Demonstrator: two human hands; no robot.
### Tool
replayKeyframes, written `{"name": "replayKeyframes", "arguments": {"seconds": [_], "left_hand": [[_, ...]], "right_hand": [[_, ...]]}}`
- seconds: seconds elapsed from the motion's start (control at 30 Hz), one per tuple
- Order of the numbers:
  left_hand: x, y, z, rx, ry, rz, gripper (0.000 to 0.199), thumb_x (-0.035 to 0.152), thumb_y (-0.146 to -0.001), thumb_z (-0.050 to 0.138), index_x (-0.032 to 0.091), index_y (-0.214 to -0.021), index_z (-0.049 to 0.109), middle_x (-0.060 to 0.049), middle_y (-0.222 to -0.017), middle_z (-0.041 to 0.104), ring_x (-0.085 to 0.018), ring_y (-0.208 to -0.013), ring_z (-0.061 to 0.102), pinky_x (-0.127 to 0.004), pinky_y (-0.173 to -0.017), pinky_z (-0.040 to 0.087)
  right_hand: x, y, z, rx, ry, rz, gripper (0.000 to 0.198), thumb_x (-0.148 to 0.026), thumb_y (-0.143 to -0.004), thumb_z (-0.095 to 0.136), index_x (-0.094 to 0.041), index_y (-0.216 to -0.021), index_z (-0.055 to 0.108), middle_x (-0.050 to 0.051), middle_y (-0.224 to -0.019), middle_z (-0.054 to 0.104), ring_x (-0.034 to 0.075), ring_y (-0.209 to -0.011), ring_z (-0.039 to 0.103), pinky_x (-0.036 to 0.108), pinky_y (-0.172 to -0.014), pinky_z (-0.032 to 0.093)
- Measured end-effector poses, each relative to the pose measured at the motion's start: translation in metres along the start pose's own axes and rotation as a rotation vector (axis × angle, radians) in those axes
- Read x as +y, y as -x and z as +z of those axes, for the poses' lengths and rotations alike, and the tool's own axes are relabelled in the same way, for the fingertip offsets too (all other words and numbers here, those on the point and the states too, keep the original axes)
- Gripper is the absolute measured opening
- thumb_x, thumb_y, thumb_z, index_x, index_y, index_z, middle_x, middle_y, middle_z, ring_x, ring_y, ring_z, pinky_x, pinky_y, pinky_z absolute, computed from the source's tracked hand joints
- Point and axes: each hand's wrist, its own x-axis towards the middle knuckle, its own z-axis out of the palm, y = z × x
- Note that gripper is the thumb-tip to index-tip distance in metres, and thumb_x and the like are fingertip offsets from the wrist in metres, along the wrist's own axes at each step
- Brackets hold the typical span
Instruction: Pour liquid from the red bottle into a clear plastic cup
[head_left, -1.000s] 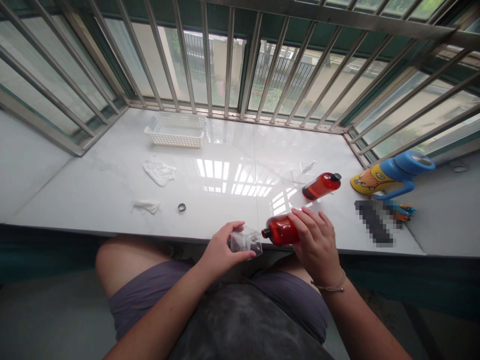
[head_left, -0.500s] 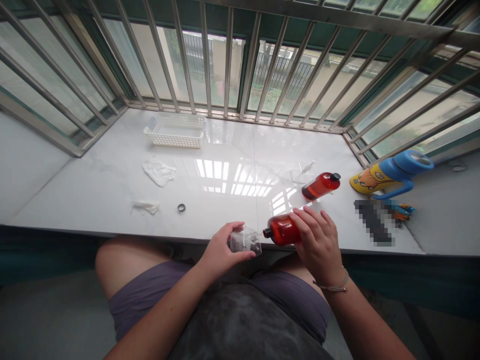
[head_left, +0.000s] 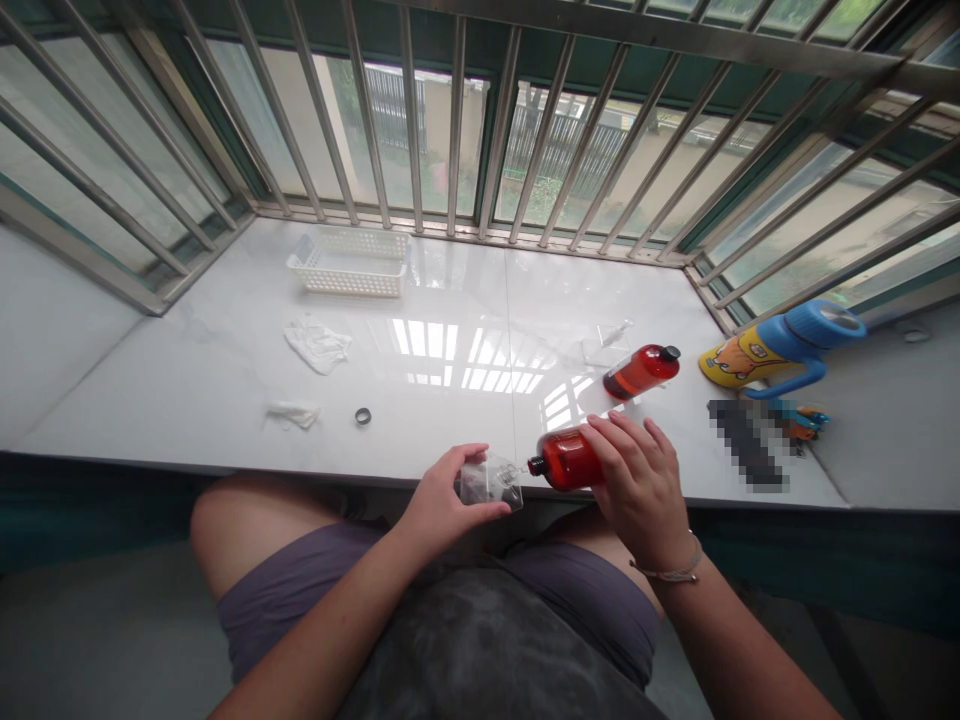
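Note:
My left hand (head_left: 454, 500) is closed round a small clear square bottle (head_left: 491, 482), its round neck turned to the right. Facing it, a red bottle (head_left: 568, 460) lies tilted almost flat in my right hand (head_left: 634, 480), whose fingers wrap its base end. The red bottle's black, uncapped neck points left, right by the clear bottle's mouth. Whether liquid runs between them is too small to tell. Both bottles are over the front edge of the white counter (head_left: 420, 440). A second red bottle (head_left: 637, 372) with a black cap stands beyond my right hand.
A white basket (head_left: 349, 265) sits at the back left. Nearer lie a crumpled white cloth (head_left: 316, 345), a white wad (head_left: 292, 412) and a dark ring (head_left: 363, 416). A clear piece (head_left: 606, 345), a blue-yellow flask (head_left: 780, 345) and a blurred-out dark item (head_left: 746, 445) are right. Metal bars (head_left: 454, 130) line the window.
The red bottle and my right hand have shifted very slightly to the right. My left hand and the clear bottle hold almost the same place.

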Motion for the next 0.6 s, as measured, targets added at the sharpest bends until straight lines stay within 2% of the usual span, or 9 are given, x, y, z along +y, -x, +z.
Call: {"name": "replayKeyframes", "arguments": {"seconds": [0.6], "left_hand": [[-0.0007,-0.0006,0.0001,0.001,-0.017,0.012,0.082,0.044,-0.068,0.100,0.029,-0.140,0.065,-0.008,-0.137,0.073,-0.031,-0.129,0.068,-0.047,-0.112,0.053]], "right_hand": [[0.0013,-0.0024,-0.0025,0.002,0.010,-0.004,0.064,-0.005,-0.099,0.062,-0.025,-0.159,0.050,0.010,-0.147,0.072,0.032,-0.147,0.058,0.058,-0.129,0.035]]}}
